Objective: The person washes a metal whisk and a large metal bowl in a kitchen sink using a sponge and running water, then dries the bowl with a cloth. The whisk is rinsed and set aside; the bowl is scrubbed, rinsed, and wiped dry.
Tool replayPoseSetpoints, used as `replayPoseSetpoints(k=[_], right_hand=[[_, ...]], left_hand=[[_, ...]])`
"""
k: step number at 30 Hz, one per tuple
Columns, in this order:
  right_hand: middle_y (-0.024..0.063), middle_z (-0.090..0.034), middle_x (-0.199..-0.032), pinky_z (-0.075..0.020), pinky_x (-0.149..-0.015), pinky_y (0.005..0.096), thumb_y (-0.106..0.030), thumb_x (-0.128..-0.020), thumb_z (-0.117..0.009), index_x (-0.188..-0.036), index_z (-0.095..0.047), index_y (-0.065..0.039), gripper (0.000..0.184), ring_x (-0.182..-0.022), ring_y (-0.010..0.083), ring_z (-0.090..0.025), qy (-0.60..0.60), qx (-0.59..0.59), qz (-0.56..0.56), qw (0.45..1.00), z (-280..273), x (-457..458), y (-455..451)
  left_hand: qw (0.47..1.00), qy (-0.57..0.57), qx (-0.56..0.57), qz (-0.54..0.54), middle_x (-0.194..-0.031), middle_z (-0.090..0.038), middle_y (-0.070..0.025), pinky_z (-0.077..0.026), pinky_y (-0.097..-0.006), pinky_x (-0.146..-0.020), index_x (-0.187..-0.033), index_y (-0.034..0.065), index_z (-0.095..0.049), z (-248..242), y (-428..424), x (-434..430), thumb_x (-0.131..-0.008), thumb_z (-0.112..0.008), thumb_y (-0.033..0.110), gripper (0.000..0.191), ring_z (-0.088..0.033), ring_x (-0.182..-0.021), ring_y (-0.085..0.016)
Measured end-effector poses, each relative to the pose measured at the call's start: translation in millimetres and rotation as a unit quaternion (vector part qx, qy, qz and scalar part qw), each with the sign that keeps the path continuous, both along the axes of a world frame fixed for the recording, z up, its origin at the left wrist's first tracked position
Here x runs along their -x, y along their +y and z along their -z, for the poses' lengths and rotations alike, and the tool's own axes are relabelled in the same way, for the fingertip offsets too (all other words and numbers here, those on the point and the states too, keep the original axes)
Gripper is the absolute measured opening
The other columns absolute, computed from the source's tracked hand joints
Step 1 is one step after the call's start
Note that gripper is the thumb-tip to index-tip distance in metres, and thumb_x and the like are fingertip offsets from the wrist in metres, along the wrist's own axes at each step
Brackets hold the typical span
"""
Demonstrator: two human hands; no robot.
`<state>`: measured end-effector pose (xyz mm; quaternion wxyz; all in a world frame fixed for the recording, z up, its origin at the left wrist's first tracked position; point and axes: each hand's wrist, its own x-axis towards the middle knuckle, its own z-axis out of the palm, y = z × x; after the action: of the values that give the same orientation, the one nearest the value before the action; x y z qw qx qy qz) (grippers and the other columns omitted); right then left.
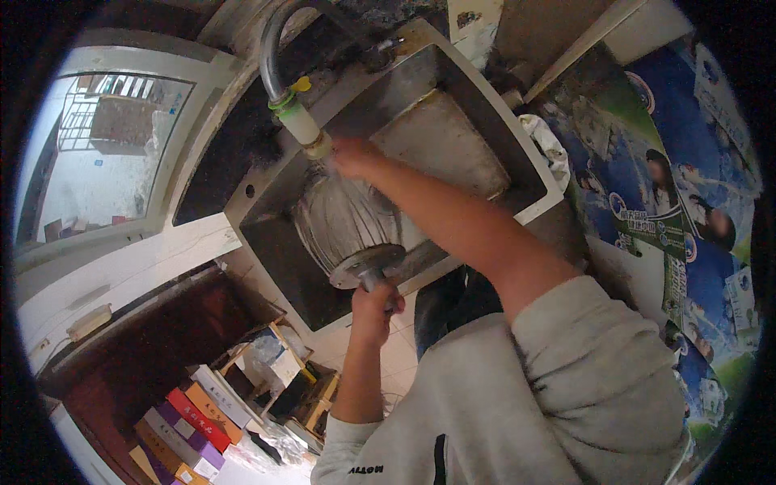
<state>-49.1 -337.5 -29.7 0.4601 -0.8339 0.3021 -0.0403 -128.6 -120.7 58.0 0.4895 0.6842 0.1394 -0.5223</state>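
My left hand (374, 306) grips the metal shaft of a large balloon whisk, a mixer attachment (348, 221), over the near edge of the sink. Its round metal plate (370, 265) faces me, and the wire cage lies tilted over the basin. My right hand (356, 159) is beside the end of a faucet nozzle with a pale filter (303, 126), at the far end of the wires. Blur hides its fingertips, so whether it holds the nozzle or the wires is unclear. The curved metal faucet (273, 60) comes from the back of the sink (536, 157).
A window (115, 145) is at the left. Several coloured boxes (197, 418) and plastic bags stand at lower left. Printed poster sheets (715, 182) cover the right side. A white cloth or bag (548, 148) hangs by the sink's right edge.
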Motion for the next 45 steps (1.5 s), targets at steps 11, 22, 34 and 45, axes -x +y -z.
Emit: replayPoseSetpoints(k=[11, 22, 34, 45], right_hand=[[0.0151, -0.059, -0.100, -0.0492, -0.067, 0.0372, -0.009, -0.077, -0.048, -0.101, -0.058, -0.005, 0.027, -0.080, 0.0257, -0.060, 0.052, -0.049, -0.120, 0.990, 56, -31, -4], [0.0054, -0.061, -0.092, -0.0481, -0.067, 0.0291, -0.021, -0.082, -0.058, -0.105, -0.058, -0.001, 0.030, -0.081, 0.0135, -0.057, -0.306, -0.401, 0.211, 0.837, 50, 15, 5], [0.0184, -0.047, -0.123, -0.0312, -0.097, 0.0483, -0.028, -0.082, -0.050, -0.112, -0.056, -0.020, 0.031, -0.116, 0.0385, -0.040, -0.086, 0.076, -0.042, 0.993, -43, 58, 51], [0.0224, -0.055, -0.099, -0.0448, -0.071, 0.0467, -0.013, -0.066, -0.062, -0.081, -0.059, -0.009, 0.017, -0.086, 0.0371, -0.057, -0.199, 0.107, 0.167, 0.960, -36, 52, 71]], left_hand=[[0.995, -0.091, -0.009, 0.039, -0.064, -0.051, -0.0081, -0.041, -0.0285, -0.045, -0.084, 0.0018, -0.046, -6, 11, 12, -0.075, -0.056, 0.013, 0.018, -0.053, -0.050, -0.018], [0.952, 0.181, 0.172, -0.178, -0.068, -0.052, -0.0015, -0.045, -0.0326, -0.059, -0.093, 0.0106, -0.049, 6, 6, 15, -0.082, -0.058, 0.028, 0.022, -0.053, -0.059, -0.015], [0.999, 0.047, -0.001, -0.003, -0.066, -0.054, -0.0080, -0.045, -0.0302, -0.048, -0.080, 0.0028, -0.053, 21, -14, -14, -0.078, -0.055, 0.016, 0.014, -0.055, -0.055, -0.018], [0.996, -0.061, -0.009, 0.070, -0.062, -0.054, -0.0081, -0.044, -0.0296, -0.046, -0.076, 0.0023, -0.053, -7, 2, -37, -0.075, -0.059, 0.015, 0.014, -0.054, -0.050, -0.018]])
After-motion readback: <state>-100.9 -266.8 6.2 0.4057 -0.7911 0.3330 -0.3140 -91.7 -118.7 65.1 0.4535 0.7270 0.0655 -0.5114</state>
